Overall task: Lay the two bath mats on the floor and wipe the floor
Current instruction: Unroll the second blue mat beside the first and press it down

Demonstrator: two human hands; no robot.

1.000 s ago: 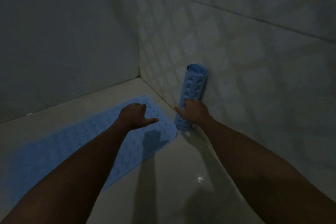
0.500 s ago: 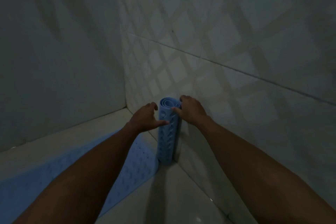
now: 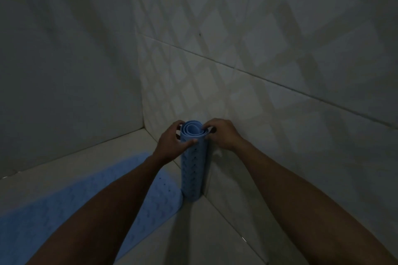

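In a dim, tiled corner, I see both hands at the top of the rolled bath mat [image 3: 192, 170], which stands upright on the floor [image 3: 215, 232] just beside the right-hand wall [image 3: 280, 114]. The left hand [image 3: 172, 144] wraps the roll's upper end, thumb laid across its front and fingers curled behind the rim. The right hand [image 3: 221, 133] pinches the top edge of the roll from the other side, fingertips on the coiled rim. The spiral of layers shows at the roll's open top; rows of small holes run down its side.

The flat bath mat [image 3: 53, 217] lies spread on the floor at lower left, its rounded near corner just beside the foot of the roll; whether the two touch I cannot tell in this light. The left forearm crosses above it.

I can read no brand, label or writing on either mat or on the tiles; a diamond pattern of light and shadow falls on the right-hand wall.

Against the frame a second ago, the left hand has left the flat mat and joined the right on the roll, and the right has climbed from the roll's lower part to its top. Half a second ago the left hand only touched the roll's side with open fingers; it now clasps it. The view has tilted upward.
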